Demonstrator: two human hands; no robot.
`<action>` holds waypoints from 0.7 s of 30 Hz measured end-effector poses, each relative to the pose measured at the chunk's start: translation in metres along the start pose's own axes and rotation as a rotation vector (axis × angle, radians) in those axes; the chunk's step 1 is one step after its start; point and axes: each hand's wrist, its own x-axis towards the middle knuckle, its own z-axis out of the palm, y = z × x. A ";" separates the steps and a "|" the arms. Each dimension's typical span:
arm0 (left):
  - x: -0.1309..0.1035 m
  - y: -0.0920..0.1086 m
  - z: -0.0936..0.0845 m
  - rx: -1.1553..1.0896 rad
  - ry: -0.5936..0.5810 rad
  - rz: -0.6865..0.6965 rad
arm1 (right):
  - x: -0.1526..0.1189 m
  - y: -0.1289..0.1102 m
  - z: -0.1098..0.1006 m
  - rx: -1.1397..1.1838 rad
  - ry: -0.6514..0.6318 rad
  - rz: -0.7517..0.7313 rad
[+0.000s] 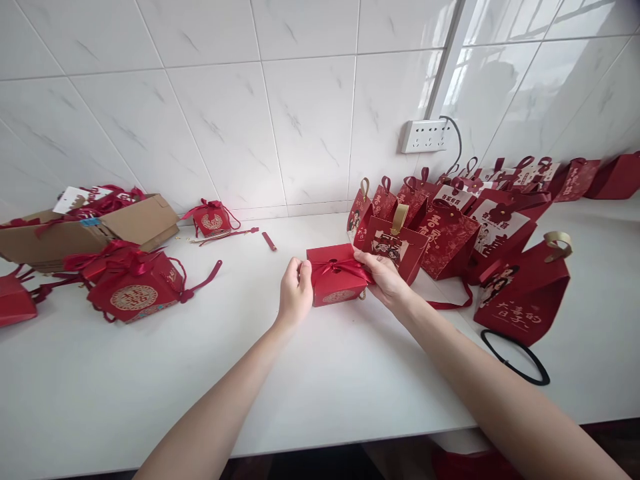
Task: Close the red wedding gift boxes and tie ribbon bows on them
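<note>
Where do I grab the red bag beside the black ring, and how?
Probably best by the gold loop on top, coming straight down from above. The red bag stands upright and narrows toward its top, and the loop sticks up clear of it. Other bags crowd it from behind, so reaching around its sides looks harder.

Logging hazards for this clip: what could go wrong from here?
1. The right hand grips the red box at the end where the bow trails, so a tug might loosen or skew it.
2. The gold-looped bag stands right behind that hand and could get knocked over.
3. The left hand grips the opposite end; too much squeeze might crease the box.
</note>
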 end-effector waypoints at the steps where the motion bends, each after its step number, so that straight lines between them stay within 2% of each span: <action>1: -0.001 0.000 0.001 0.001 0.006 -0.002 | 0.001 0.001 -0.001 0.003 0.003 -0.005; 7: -0.004 -0.001 0.003 -0.006 0.045 0.005 | 0.006 0.002 -0.003 -0.031 -0.004 -0.042; 12: 0.000 0.000 -0.004 -0.102 -0.085 -0.025 | 0.003 -0.010 -0.010 -0.145 -0.114 -0.047; 14: 0.002 0.002 -0.005 -0.131 -0.156 -0.030 | -0.001 -0.016 -0.015 -0.290 -0.223 -0.061; 17: 0.004 0.006 -0.007 -0.150 -0.231 -0.090 | -0.007 -0.024 -0.019 -0.635 -0.418 -0.098; 19: 0.006 0.007 -0.009 -0.165 -0.254 -0.145 | -0.011 -0.027 -0.017 -0.807 -0.452 -0.150; 21: 0.010 0.008 -0.011 -0.186 -0.261 -0.177 | -0.014 -0.025 -0.013 -0.892 -0.404 -0.265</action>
